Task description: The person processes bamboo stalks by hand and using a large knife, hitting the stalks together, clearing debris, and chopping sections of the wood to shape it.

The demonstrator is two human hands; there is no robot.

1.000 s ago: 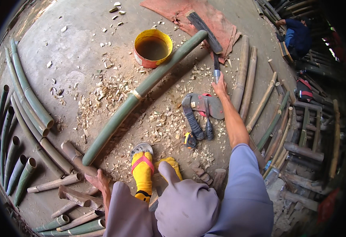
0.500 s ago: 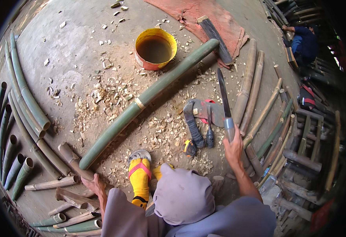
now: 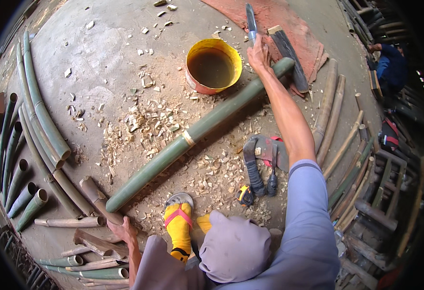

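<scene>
Right-hand fingers [image 3: 259, 47] partly hide the knife handle [image 3: 252, 36].

From the person's head, one wide fisheye camera is looking steeply down and forward at near range, taking in the concrete floor [image 3: 120, 34] around the left hand [image 3: 124, 232] and right hand [image 3: 260, 56].

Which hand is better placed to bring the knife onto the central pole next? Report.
Likely the right hand: it grips the knife near the far end of the pole; the left hand is by its near end.
</scene>
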